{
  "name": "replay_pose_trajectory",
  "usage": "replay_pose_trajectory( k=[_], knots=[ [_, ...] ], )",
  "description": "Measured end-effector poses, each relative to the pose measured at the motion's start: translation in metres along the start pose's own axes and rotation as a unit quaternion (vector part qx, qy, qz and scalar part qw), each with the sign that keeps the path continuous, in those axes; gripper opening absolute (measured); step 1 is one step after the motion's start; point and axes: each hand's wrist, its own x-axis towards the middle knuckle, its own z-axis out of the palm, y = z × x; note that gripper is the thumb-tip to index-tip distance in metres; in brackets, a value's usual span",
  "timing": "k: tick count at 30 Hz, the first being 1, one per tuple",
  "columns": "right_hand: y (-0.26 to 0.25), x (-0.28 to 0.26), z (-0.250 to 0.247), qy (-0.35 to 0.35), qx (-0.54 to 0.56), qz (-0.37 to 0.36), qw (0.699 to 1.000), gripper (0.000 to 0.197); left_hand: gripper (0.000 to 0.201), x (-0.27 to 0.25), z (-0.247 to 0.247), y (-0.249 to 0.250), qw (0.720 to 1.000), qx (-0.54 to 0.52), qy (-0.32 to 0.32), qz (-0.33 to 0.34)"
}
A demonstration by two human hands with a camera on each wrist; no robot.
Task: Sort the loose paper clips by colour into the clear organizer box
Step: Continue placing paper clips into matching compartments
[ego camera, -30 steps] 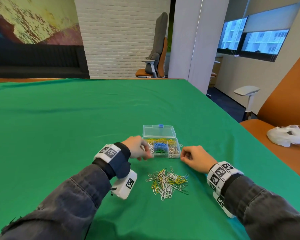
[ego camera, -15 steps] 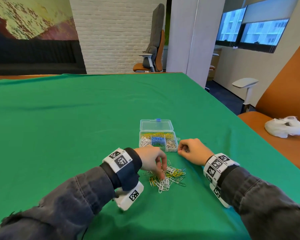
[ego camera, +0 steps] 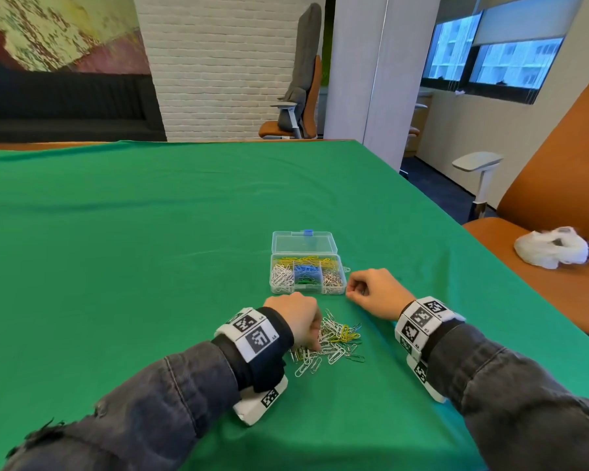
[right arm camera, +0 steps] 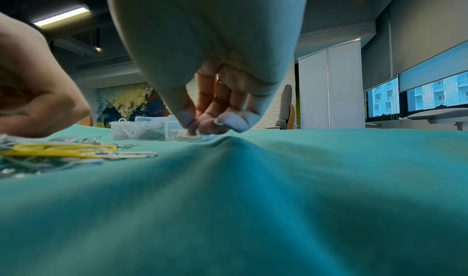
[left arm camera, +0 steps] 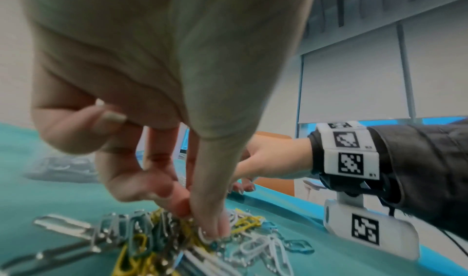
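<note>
Left fingers (left arm camera: pixel 210 223) in paper clips (ego camera: pixel 334 339)

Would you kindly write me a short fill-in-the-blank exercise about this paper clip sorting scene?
1. The left hand reaches into the loose pile of paper clips lying on the ____ cloth.
2. The organizer box has its lid ____.
3. The box's middle compartment holds green clips and ____ clips.
4. The right hand rests beside the box's ____ side.

Missing words: green; open; blue; right

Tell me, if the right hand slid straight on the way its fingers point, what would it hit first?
Probably the box. The right hand rests beside its near right corner, curled fingers aimed left at it. Depth is unclear, so it might just skim past the front wall.
</note>
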Motion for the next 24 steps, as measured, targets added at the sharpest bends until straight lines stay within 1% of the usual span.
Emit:
replay_pose_trajectory(
  k=[3,7,12,16,18,20,22,24],
  knots=[
    [-0.001,0.0,0.0,-0.002,0.001,-0.001,1.0,0.009,0.013,0.003,-0.004,-0.008,0.999,-0.048,-0.014,0.014],
    [-0.002,-0.001,-0.001,-0.004,0.004,0.0,1.0,0.009,0.016,0.006,-0.013,-0.017,0.995,-0.083,-0.038,0.034],
    [-0.002,-0.001,-0.001,-0.008,0.002,0.003,1.0,0.009,0.016,0.005,-0.022,-0.028,0.992,-0.119,-0.022,0.023],
    [-0.003,-0.001,-0.001,-0.007,0.001,0.005,1.0,0.009,0.024,0.004,-0.023,-0.028,0.987,-0.158,-0.025,0.013],
    [-0.003,-0.001,-0.001,-0.008,-0.001,0.004,1.0,0.008,0.025,0.005,-0.019,-0.024,0.985,-0.172,-0.024,0.019],
    [-0.003,-0.001,-0.001,-0.007,-0.005,0.004,1.0,0.008,0.019,0.006,-0.014,-0.018,0.988,-0.155,-0.009,0.025],
    [-0.003,-0.002,-0.001,-0.007,-0.006,0.004,1.0,0.011,0.013,0.007,-0.01,-0.011,0.994,-0.107,0.007,0.018],
    [-0.003,-0.002,-0.002,-0.01,-0.003,0.005,1.0,0.011,0.017,0.006,-0.006,-0.005,0.998,-0.057,0.01,-0.003]
  ],
)
